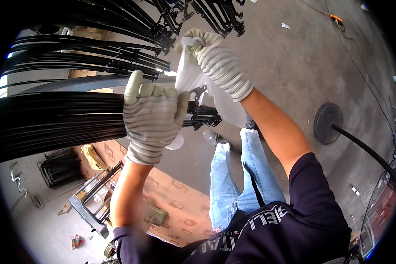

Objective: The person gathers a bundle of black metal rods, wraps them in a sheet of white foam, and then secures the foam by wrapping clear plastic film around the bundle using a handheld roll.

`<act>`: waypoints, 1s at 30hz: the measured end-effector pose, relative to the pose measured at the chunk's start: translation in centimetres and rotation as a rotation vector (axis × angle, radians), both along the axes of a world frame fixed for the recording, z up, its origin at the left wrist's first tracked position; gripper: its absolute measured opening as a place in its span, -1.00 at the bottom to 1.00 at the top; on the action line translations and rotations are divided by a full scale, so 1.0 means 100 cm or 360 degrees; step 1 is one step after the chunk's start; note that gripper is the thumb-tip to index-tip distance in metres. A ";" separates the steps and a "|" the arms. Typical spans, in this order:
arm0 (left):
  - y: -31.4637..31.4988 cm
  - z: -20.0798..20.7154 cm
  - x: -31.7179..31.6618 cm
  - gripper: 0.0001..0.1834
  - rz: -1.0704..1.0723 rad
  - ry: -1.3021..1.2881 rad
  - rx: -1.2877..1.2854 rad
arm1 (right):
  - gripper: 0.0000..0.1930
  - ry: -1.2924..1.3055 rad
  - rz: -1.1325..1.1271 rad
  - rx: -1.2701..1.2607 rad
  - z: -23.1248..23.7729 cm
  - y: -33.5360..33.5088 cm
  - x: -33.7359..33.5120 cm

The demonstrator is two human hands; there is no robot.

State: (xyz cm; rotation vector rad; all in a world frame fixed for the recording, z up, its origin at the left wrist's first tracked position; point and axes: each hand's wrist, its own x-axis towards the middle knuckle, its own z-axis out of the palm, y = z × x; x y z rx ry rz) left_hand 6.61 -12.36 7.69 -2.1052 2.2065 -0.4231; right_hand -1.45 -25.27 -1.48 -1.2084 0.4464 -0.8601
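Note:
My left hand (149,116), in a striped white knit glove, lies across a bundle of long black bars (61,116). Its fingers curl over the far edge, while one finger points up. Black bracketed bar ends (202,115) stick out to the right of it. Just above and to the right, my right hand (209,50), gloved alike, is closed on a thin white plastic film (189,72). The film hangs from that fist beside my left thumb and trails down toward my feet. A bit of white also shows below my left hand; what lies under the palm is hidden.
More black bars (88,57) with hinged ends fan out at the upper left. A round black base (328,123) with a curved pole stands on the concrete floor to the right. Orange-plugged cable (335,18) lies far right. A metal frame (90,207) stands lower left by patterned sheeting (176,198).

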 end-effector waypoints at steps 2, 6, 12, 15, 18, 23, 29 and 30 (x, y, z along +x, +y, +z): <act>0.008 0.010 0.006 -0.72 -0.0085 -0.0048 0.0040 | -0.90 -0.0303 0.0509 0.0439 -0.019 -0.009 0.004; 0.026 0.014 0.016 -0.59 -0.0102 0.0006 0.0125 | -0.94 0.0324 0.0144 0.0823 0.038 0.009 0.005; 0.021 0.028 0.008 -0.51 -0.0154 -0.0021 0.0427 | -0.91 0.0153 0.0206 0.0475 0.024 0.001 -0.002; 0.020 0.027 0.001 -0.57 -0.0027 0.0034 0.0414 | -0.90 0.0169 0.0137 0.0410 0.026 0.000 0.004; 0.019 0.021 0.004 -0.63 -0.0081 0.0136 0.0397 | -0.87 0.0742 0.0045 0.0411 0.038 -0.013 0.004; 0.023 0.045 0.008 -0.60 -0.0053 0.0085 0.0663 | -0.83 0.0456 0.0136 0.0575 0.008 -0.027 0.024; 0.032 0.038 0.015 -0.76 -0.0240 -0.0033 0.0705 | -0.80 0.0256 0.0289 0.0515 0.002 -0.032 0.019; 0.029 0.031 0.017 -0.78 -0.0283 0.0042 0.0653 | -0.79 0.0302 0.0340 0.0476 0.003 -0.033 0.013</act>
